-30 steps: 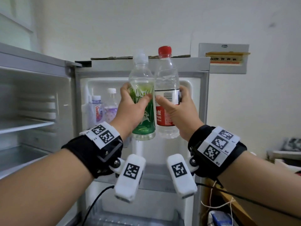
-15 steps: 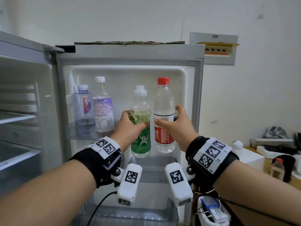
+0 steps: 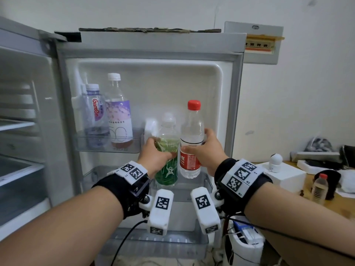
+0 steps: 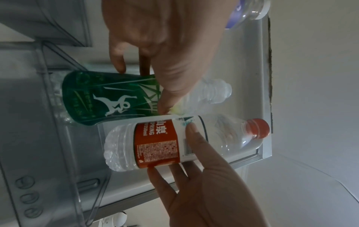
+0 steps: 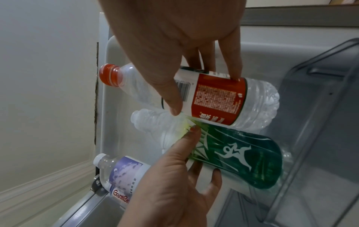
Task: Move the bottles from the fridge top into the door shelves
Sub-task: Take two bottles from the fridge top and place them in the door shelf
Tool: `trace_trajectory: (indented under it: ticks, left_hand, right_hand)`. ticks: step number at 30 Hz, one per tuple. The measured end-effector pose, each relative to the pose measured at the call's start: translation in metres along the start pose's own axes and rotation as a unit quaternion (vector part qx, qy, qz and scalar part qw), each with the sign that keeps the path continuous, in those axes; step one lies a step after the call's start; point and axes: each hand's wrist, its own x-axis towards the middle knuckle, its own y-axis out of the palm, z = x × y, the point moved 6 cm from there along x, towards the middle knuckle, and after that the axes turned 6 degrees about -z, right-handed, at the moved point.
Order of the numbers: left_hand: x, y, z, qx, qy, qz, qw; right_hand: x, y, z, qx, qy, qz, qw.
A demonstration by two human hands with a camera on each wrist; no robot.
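Head view, from the left of the frame: the open fridge door [image 3: 149,54] carries an upper door shelf [image 3: 107,144] with a Ganten water bottle [image 3: 95,116] and a purple-labelled bottle [image 3: 119,112] standing upright in it. Near the centre, the left hand [image 3: 155,156] wraps its fingers round a green-labelled bottle [image 3: 168,169], and just right of it the right hand [image 3: 208,150] grips a red-capped water bottle [image 3: 191,143] round its label. Both bottles are upright and side by side, their bases just above the lower door shelf [image 3: 199,187]. At the right edge of the frame, a small bottle [image 3: 319,189] stands on a wooden table [image 3: 345,206].
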Motion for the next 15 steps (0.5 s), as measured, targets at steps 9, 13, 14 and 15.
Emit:
trace_trajectory:
  ticks: [9,13,14,15]
  left_hand:
    - [-0.005,0.008,0.015,0.052,0.032,-0.029,0.998]
    - [-0.008,0.007,0.016,0.09,0.077,-0.043,0.992]
    - [-0.009,0.006,0.017,0.087,0.081,-0.048,0.992]
    - [-0.012,0.005,0.019,0.085,0.085,-0.057,0.991]
  right_hand:
    - [-0.001,0.004,-0.02,-0.029,0.016,-0.001,0.999]
    - [0.0,0.005,-0.033,-0.031,0.022,-0.003,0.999]
    - [0.0,0.005,-0.037,-0.031,0.024,-0.005,0.999]
    - [0.0,0.006,-0.04,-0.03,0.027,-0.006,0.999]
